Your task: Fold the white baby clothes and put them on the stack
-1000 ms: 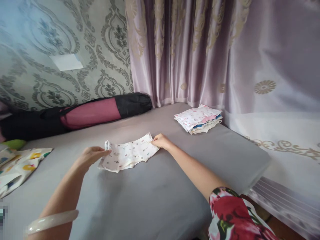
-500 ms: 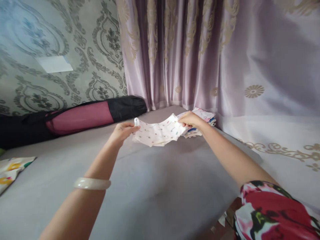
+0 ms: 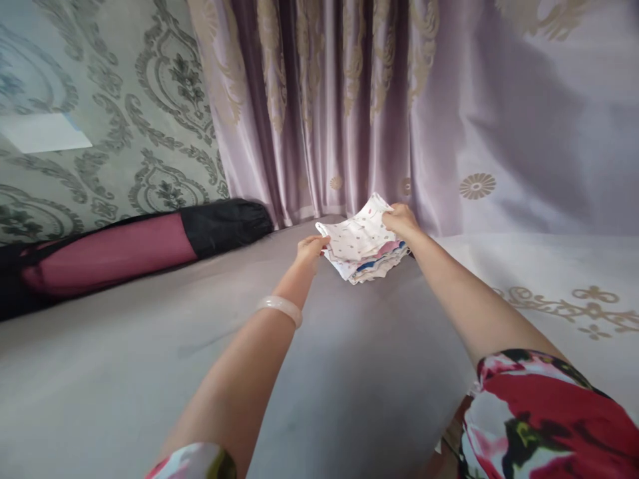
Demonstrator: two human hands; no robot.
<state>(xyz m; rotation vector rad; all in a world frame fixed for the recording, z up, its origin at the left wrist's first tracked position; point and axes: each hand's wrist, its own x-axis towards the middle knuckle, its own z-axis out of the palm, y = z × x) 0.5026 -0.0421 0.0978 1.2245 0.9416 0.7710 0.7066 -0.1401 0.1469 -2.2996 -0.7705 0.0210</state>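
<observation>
A white cloth with small coloured prints [image 3: 357,233] is stretched between my two hands. My left hand [image 3: 312,249] pinches its near left corner, with a pale bangle [image 3: 280,307] on that wrist. At the opposite end, my right hand [image 3: 401,221] grips the cloth's right edge between thumb and fingers. Directly beneath the cloth lies a stack of folded cloths [image 3: 379,267], with white, pink and blue layers showing at the front. The cloth covers most of the stack's top, and I cannot tell whether it fully rests on it.
The stack sits on a grey flat surface [image 3: 200,372] near its far right corner. A long black and pink bag [image 3: 120,249] lies along the patterned wall. Purple curtains [image 3: 339,120] hang behind the stack and down the right side.
Both hands have carried the printed cloth to the right, over the stack. The view has turned right, and the yellow-patterned cloth at the far left has left the frame.
</observation>
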